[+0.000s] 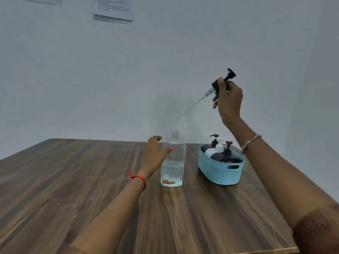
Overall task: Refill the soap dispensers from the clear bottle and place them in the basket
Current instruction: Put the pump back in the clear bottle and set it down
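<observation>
**Q:** What lies nearest the viewer?
**A:** A wooden table (91,198). Past both forearms, the left hand (154,154) grips the bottle (173,162) high on its side, thumb on the front and fingers curled behind. The bottle stands upright on the table, under half full of clear liquid, with its neck (175,134) open.

**Q:** And to its right?
**A:** The basket (218,175) sits near the bottle without touching it. Three dispensers (226,159) stand inside, two black and one white, each with its head on. None stands on the table, so the refilling appears done or nearly so.

**Q:** The right hand?
**A:** The right hand (229,99) is raised well above the basket and pinches the black collar of a pump (217,84). The hands are well apart, each closed on its own object.

**Q:** Which relation governs the coming move?
**A:** That of the tube (190,107) to the neck.
- **Tube:** its long axis is tilted, running from the collar at upper right down to lower left. Its free tip hangs just above the neck, apart from it.
- **Neck:** its axis is vertical.
- **Likely step:** seating the pump. The right hand would need to travel left, over the bottle, and bring the tube upright while the left hand steadies the bottle.
- **Hands:** the left is nearer the bottle, and only the right carries the pump.

**Q:** Farthest back?
**A:** A plain wall with paper (113,8) fixed to it. The print is too blurred to read.
</observation>
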Demonstrator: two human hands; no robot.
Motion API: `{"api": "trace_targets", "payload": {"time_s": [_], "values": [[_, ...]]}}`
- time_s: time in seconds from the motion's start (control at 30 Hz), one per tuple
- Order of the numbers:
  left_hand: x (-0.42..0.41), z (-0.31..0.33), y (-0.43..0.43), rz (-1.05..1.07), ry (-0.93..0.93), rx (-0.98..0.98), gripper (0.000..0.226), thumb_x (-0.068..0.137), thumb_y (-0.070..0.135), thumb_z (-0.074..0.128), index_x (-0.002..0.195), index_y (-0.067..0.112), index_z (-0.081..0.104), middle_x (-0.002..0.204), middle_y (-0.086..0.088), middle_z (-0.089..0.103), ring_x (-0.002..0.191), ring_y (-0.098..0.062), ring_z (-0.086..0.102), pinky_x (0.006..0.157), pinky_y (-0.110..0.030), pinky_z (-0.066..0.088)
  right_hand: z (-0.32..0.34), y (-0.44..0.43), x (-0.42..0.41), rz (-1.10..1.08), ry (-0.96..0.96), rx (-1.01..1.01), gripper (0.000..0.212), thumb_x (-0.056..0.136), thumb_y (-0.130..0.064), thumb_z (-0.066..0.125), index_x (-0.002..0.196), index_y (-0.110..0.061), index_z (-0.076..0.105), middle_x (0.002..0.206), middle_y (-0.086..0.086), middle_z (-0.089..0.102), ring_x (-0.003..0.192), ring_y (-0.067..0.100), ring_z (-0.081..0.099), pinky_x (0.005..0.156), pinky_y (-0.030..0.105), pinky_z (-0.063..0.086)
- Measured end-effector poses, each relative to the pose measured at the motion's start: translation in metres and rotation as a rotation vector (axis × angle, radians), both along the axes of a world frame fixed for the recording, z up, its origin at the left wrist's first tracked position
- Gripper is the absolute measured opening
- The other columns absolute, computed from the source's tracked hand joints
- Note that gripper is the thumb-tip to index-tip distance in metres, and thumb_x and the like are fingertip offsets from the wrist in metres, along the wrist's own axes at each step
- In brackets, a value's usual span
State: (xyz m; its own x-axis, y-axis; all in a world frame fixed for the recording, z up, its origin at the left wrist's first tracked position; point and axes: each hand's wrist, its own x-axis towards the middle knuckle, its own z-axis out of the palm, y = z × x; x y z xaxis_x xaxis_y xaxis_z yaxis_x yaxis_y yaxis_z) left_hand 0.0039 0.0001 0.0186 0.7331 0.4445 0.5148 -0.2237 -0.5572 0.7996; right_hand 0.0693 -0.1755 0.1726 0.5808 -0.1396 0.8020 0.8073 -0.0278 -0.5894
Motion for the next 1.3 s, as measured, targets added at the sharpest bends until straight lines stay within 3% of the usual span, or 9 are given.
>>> {"api": "trace_targets", "payload": {"time_s": [0.1,0.3,0.43,0.67,0.77,0.93,1.1,1.2,1.3], "values": [[0.006,0.0,0.0,0.009,0.043,0.047,0.069,0.08,0.034,0.069,0.137,0.01,0.037,0.141,-0.006,0.042,0.127,-0.022,0.043,0.099,-0.031,0.037,0.011,0.007,-0.001,0.002,-0.032,-0.052,0.033,0.096,-0.03,0.047,0.076,-0.004,0.054,0.058,0.006,0.048,0.036,0.006,0.045,0.038,0.027,0.039],[0.011,0.004,0.001,-0.009,0.059,0.045,0.07,0.082,0.036,0.067,0.139,0.01,0.034,0.144,-0.006,0.04,0.13,-0.022,0.041,0.099,-0.03,0.037,0.015,0.011,0.001,-0.071,-0.056,-0.092,0.04,0.093,-0.037,0.046,0.072,-0.004,0.055,0.064,0.016,0.049,0.056,0.028,0.042,0.053,0.05,0.044],[0.011,0.006,0.0,-0.016,0.056,0.032,0.07,0.082,0.034,0.067,0.139,0.008,0.035,0.143,-0.008,0.041,0.129,-0.022,0.041,0.096,-0.027,0.037,0.024,0.007,-0.004,-0.122,-0.079,-0.097,0.037,0.095,-0.034,0.046,0.064,-0.016,0.051,0.064,0.015,0.051,0.056,0.027,0.044,0.053,0.045,0.044],[0.008,0.01,-0.006,-0.037,0.058,0.017,0.061,0.083,0.03,0.067,0.133,0.006,0.041,0.135,-0.009,0.049,0.112,-0.016,0.049,0.08,-0.018,0.037,0.014,0.013,0.005,-0.125,-0.096,-0.254,0.034,0.096,-0.029,0.047,0.069,-0.008,0.052,0.061,0.011,0.051,0.049,0.017,0.04,0.049,0.027,0.033],[0.007,0.011,-0.008,-0.047,0.06,0.018,0.053,0.083,0.026,0.067,0.127,0.004,0.046,0.129,-0.009,0.053,0.099,-0.009,0.045,0.064,-0.01,0.034,0.002,0.023,0.011,-0.075,-0.053,-0.325,0.034,0.096,-0.028,0.048,0.071,-0.005,0.053,0.06,0.01,0.049,0.047,0.017,0.039,0.051,0.031,0.034],[0.01,0.012,-0.004,-0.059,0.084,0.001,0.057,0.082,0.026,0.068,0.127,0.0,0.044,0.131,-0.014,0.052,0.104,-0.017,0.05,0.068,-0.014,0.036,-0.02,0.044,0.024,-0.001,0.027,-0.56,0.044,0.094,-0.027,0.051,0.074,0.011,0.058,0.066,0.018,0.053,0.049,0.022,0.041,0.054,0.032,0.036],[0.013,0.008,-0.001,-0.118,0.113,-0.023,0.059,0.082,0.025,0.069,0.13,0.004,0.042,0.126,-0.009,0.056,0.101,-0.016,0.053,0.058,-0.005,0.034,-0.052,0.063,0.034,0.088,0.134,-0.773,0.046,0.094,-0.028,0.05,0.081,0.015,0.059,0.069,0.018,0.054,0.052,0.019,0.041,0.054,0.027,0.033],[0.021,0.002,0.003,-0.199,0.119,-0.085,0.053,0.078,0.026,0.073,0.123,0.017,0.046,0.115,0.001,0.058,0.1,-0.012,0.055,0.075,-0.019,0.049,-0.068,0.069,0.04,0.114,0.198,-0.876,0.042,0.091,-0.031,0.056,0.068,0.005,0.055,0.058,0.01,0.044,0.049,0.015,0.033,0.047,0.02,0.024],[0.03,-0.002,0.007,-0.246,0.144,-0.092,0.056,0.074,0.033,0.075,0.12,0.023,0.046,0.125,0.001,0.058,0.111,-0.018,0.057,0.096,-0.04,0.049,-0.077,0.069,0.044,0.166,0.211,-0.816,0.043,0.087,-0.031,0.062,0.058,-0.002,0.049,0.053,0.011,0.034,0.049,0.017,0.029,0.042,0.016,0.023]]}}
